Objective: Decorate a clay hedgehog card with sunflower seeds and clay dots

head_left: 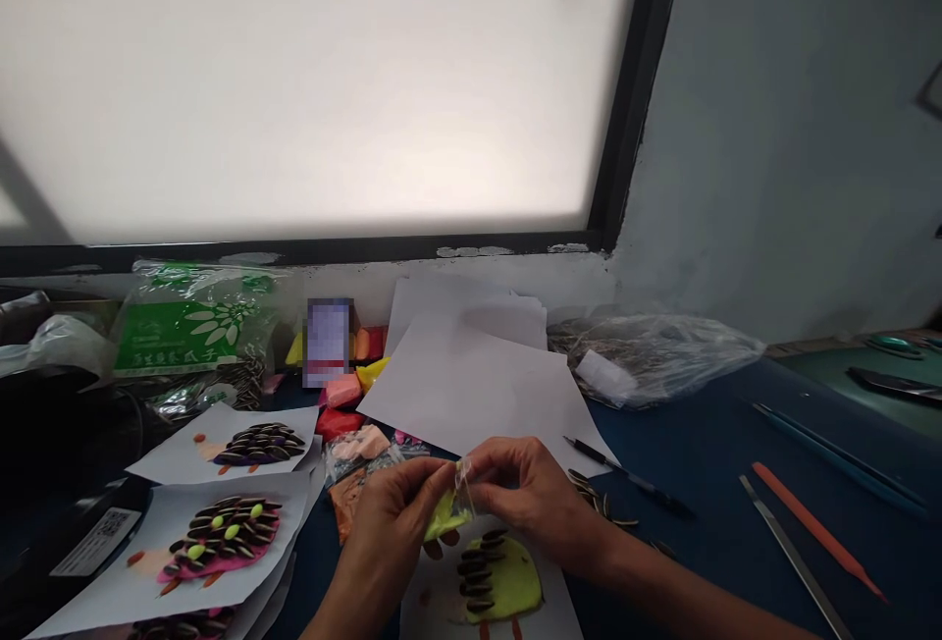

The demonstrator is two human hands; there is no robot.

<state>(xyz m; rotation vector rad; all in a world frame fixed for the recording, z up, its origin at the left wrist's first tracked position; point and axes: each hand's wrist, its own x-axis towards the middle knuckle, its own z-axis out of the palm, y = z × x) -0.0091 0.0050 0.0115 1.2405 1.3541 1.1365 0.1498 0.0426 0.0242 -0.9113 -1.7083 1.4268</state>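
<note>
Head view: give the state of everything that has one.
Yellow clay packet, pinched; opened or sealed unclear
Left hand, closed on packet
Right hand, closed on packet
Yellow hedgehog picture, partly seeded
Pink hedgehog picture, seeded and dotted
Purple hedgehog picture, seeded, undotted
Black pen, lying down
Front white sheet, blank

A bright, dark-framed window (331,80) adjoins a grey wall (780,130) above a blue tabletop (692,434).

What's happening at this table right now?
A person's left hand and right hand hold a small clear bag of yellow-green material. Below it, a white sheet carries a yellow-green shape, with dark seeds on only part of it. Sheets with similar seed-covered shapes lie to the left.
</note>
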